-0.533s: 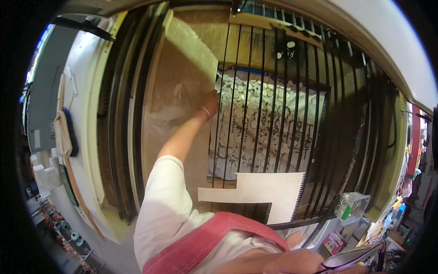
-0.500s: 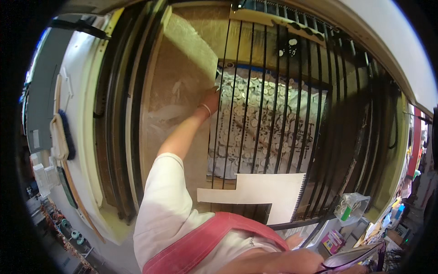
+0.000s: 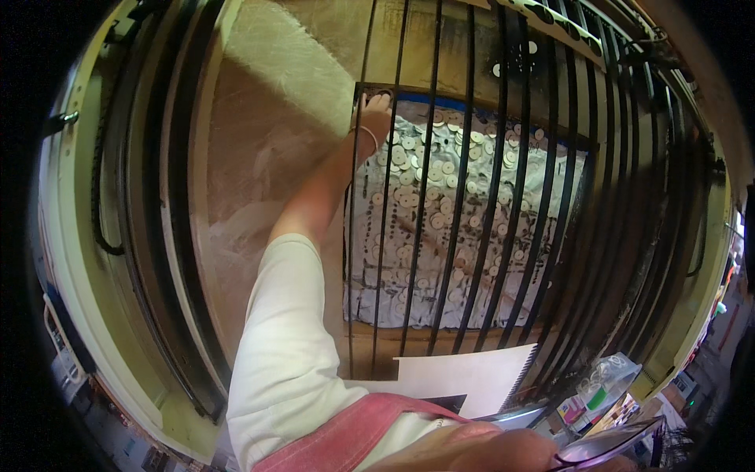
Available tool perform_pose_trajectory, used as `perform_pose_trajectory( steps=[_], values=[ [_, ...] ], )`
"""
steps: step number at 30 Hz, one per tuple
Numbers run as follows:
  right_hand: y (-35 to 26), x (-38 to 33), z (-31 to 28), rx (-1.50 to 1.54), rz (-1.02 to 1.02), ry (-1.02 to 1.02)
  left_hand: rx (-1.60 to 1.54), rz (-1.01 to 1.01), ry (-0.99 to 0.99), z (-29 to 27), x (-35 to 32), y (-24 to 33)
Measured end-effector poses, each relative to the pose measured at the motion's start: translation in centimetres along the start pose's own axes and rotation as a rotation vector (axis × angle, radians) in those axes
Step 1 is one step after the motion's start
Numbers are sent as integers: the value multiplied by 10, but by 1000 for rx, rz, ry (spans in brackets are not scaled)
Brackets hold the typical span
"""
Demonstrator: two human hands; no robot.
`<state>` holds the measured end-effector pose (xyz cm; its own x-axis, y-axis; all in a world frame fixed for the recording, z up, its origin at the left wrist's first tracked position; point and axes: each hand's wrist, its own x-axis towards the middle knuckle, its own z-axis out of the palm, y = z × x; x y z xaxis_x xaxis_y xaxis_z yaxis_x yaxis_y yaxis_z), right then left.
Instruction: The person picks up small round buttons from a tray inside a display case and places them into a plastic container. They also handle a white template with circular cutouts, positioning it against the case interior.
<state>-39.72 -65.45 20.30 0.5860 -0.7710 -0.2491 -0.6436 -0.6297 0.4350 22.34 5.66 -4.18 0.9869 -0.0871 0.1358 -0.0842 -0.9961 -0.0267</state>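
Observation:
My left hand reaches over the far left corner of a shallow bed of small pale round discs, each with a hole in the middle. Its fingers are bent together among the dark bars that run across the bed. Pale rounded shapes show at the fingertips, but what they hold, if anything, is unclear. The discs lie scattered over a crumpled whitish sheet, thickest at the far side. My right hand is out of view.
A white cut-out sheet with one toothed edge lies at the near end of the bars. Left of the bed is a brown, smeared panel. A clear plastic container stands at the near right. Pale frame walls enclose both sides.
My left hand has reached farther away, from the bed's left edge to its far left corner. The view has shifted, and less of the toothed white sheet shows.

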Motion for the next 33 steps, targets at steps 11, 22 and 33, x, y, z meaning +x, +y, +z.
perform_pose_trajectory(
  steps=[11,22,33],
  values=[
    [-4,-18,0,-9,36,-77,-112,65,182,16,21,7],
    [-19,-20,-16,82,14,-151,-1127,-125,-171,74,54,60],
    [-24,-23,-14,100,6,-214,-713,-42,11,75,46,81]
  ],
)
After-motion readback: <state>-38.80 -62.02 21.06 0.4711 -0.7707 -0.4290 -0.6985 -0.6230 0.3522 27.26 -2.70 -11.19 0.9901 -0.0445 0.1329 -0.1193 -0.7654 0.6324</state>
